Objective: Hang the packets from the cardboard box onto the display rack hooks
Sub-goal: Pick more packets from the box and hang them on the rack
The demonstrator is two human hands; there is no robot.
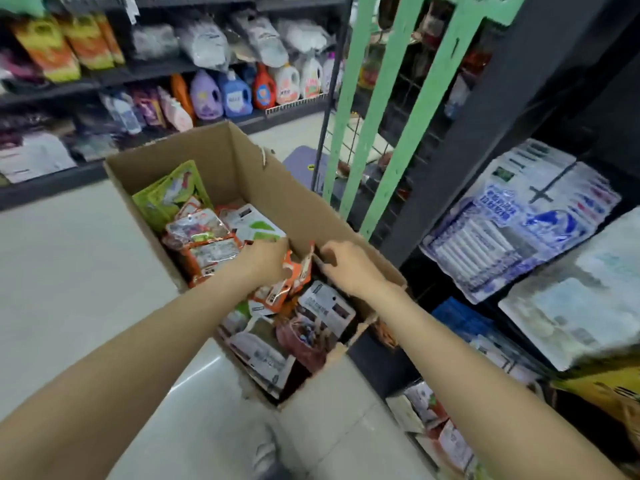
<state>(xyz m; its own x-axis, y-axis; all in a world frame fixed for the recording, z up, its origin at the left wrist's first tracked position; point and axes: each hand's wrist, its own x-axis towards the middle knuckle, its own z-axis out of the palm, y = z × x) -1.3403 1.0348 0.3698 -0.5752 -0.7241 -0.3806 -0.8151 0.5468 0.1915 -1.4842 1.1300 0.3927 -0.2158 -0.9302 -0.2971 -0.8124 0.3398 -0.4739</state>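
Pale tiled floor [69, 271] underfoot; dark shelving [52, 88] across the aisle, stocked with detergent bottles [235, 93] in purple, blue, orange and white; orange-and-green refill pouches [65, 43] at upper left; clear-wrapped white bundles [207, 43] above the bottles; green slatted frame [377, 109] leaning against a wire grid; blue-and-white carded goods [519, 223] on the right; purple mat [304, 161] on the floor beyond.
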